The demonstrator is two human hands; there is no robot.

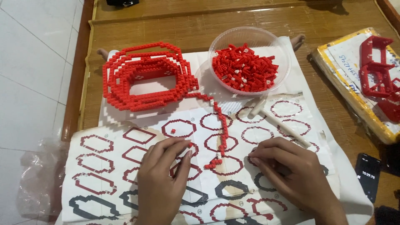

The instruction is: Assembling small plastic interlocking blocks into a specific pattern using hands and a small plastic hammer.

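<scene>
Red brick chain [221, 133] trails down the printed instruction sheet [104, 166] from the coiled red brick ring [143, 77], its lower end lying between the two hands. Left hand [160, 183] pinches a tiny red brick [190, 144] at thumb and fingertip, just left of that end. Right hand [291, 171] rests curled, fingertips on the sheet, grip holding nothing visible. A clear bowl of red bricks [250, 62] sits beyond.

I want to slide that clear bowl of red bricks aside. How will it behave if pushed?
The bowl looks like thin clear plastic, so it is probably light and may flex. It sits on paper, so it would likely slide easily. The bricks are heaped loose; a jolt could spill some.
</scene>
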